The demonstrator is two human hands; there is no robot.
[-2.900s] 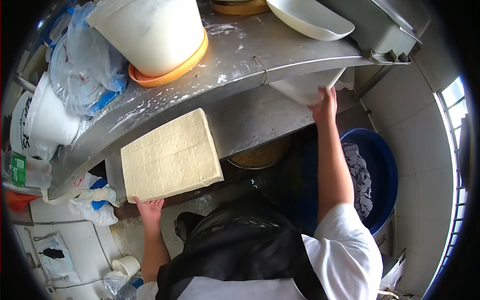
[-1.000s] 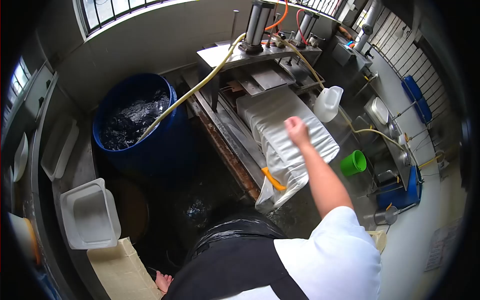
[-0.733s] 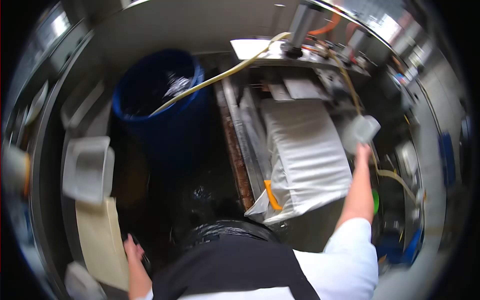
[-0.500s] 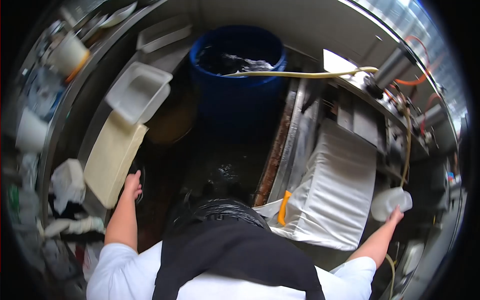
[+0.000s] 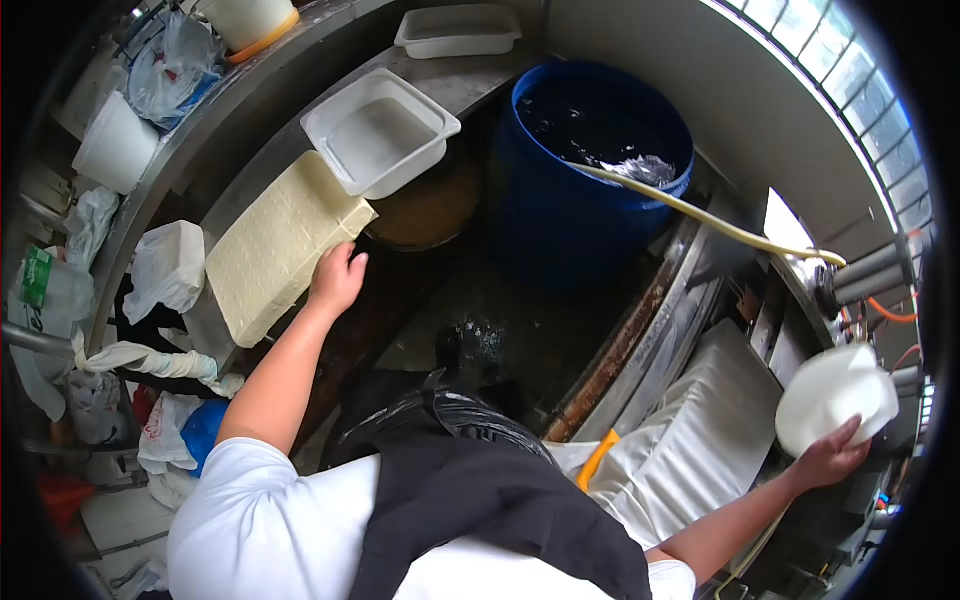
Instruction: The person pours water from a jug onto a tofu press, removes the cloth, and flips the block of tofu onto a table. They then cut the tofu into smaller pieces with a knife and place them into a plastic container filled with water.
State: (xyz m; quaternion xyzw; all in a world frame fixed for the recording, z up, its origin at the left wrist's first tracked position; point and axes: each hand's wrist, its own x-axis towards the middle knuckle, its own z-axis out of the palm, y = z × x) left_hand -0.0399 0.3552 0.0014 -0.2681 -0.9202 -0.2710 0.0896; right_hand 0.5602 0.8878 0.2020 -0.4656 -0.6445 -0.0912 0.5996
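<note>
A pale yellow slab (image 5: pixel 285 245) lies on the metal shelf at the left, one end beside a white rectangular tub (image 5: pixel 385 135). My left hand (image 5: pixel 338 280) is at the slab's right edge, fingers partly curled with nothing seen in them; whether it touches the slab is unclear. At the right, my right hand (image 5: pixel 836 455) grips a white plastic container (image 5: pixel 830 395) by its lower side. White cloth (image 5: pixel 700 420) covers a box-like form below that container, with an orange strip (image 5: pixel 598 460) at its near corner.
A blue barrel (image 5: pixel 590 230) of water stands at the back, a yellowish hose (image 5: pixel 720 225) running into it. Another white tray (image 5: pixel 458 32) sits on the back shelf. Bags and buckets crowd the left. Metal cylinders (image 5: pixel 870 280) and tubing are at the right.
The view has turned toward the right, so the barrel and shelf appear shifted. My right hand has raised the white container. My left hand has moved forward along the slab's edge.
</note>
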